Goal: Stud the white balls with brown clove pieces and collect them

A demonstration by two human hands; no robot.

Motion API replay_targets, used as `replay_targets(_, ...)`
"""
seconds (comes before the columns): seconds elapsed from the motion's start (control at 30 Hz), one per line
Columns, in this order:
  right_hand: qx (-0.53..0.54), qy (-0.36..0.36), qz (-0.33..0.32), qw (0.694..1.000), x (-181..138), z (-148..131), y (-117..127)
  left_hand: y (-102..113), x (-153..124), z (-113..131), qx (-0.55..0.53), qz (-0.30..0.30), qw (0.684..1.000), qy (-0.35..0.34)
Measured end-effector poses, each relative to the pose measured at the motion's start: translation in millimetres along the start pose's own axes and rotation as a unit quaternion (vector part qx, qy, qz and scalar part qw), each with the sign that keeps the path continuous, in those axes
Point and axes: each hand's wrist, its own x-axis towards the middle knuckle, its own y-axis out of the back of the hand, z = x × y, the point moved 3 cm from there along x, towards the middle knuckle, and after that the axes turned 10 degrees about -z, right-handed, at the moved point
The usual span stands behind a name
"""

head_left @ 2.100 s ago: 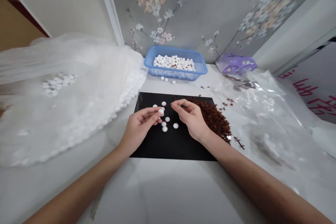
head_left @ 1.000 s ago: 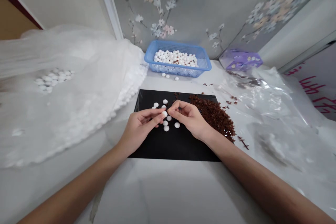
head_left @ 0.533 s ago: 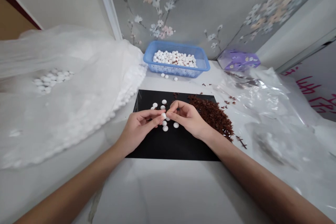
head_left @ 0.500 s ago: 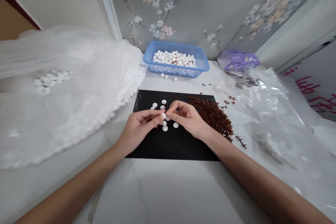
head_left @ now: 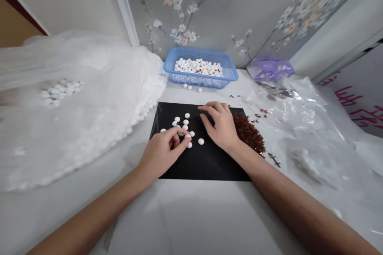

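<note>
Pinching with thumb and forefinger, your left hand (head_left: 160,151) has a narrow grip around a white piece (head_left: 187,137) near the middle of the black mat (head_left: 206,165); whether it is lifted, you cannot tell. Your right hand (head_left: 220,125) hovers over the mat's right half with thumb and fingers apart, a wide grip with nothing visible in it.

Judging by the layout, the work looks well underway but unfinished. White balls mixed with brown bits (head_left: 199,65) fill much of the blue basket (head_left: 206,81) at the tabletop's (head_left: 191,215) far edge. About a dozen loose white pieces (head_left: 186,122) lie from the mat's centre toward its far left corner, some beside small brown bits. Along its right edge, a large brown heap (head_left: 249,133) remains. Left of the mat, more white pieces (head_left: 61,91) show by the netting (head_left: 119,87).
</note>
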Motion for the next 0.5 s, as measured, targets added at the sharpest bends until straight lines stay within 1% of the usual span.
replay_targets(0.1, -0.051, 0.014, -0.054, 0.997, -0.1, -3.0, -6.3, 0.8, 0.3, -0.1, 0.014, 0.007, 1.000, 0.007)
replay_targets(0.2, -0.048, 0.013, -0.063, 0.997, -0.6, -2.1, -9.0, 1.6, 0.5, -1.9, -0.007, 0.023, 1.000, 0.017)
replay_targets(0.3, -0.021, 0.009, -0.040, 0.999, -0.9, 0.1, -7.8, 1.2, -0.1, -3.5, -0.021, 0.030, 0.999, 0.018)
replay_targets(0.4, 0.017, 0.007, -0.006, 1.000, -0.9, 0.8, -5.2, 2.0, 0.8, -1.5, -0.049, 0.016, 0.999, 0.001)
replay_targets(0.5, 0.052, 0.001, 0.038, 0.998, -0.7, 1.3, -2.4, 9.8, 10.2, 3.6, -0.056, 0.025, 0.998, -0.024)
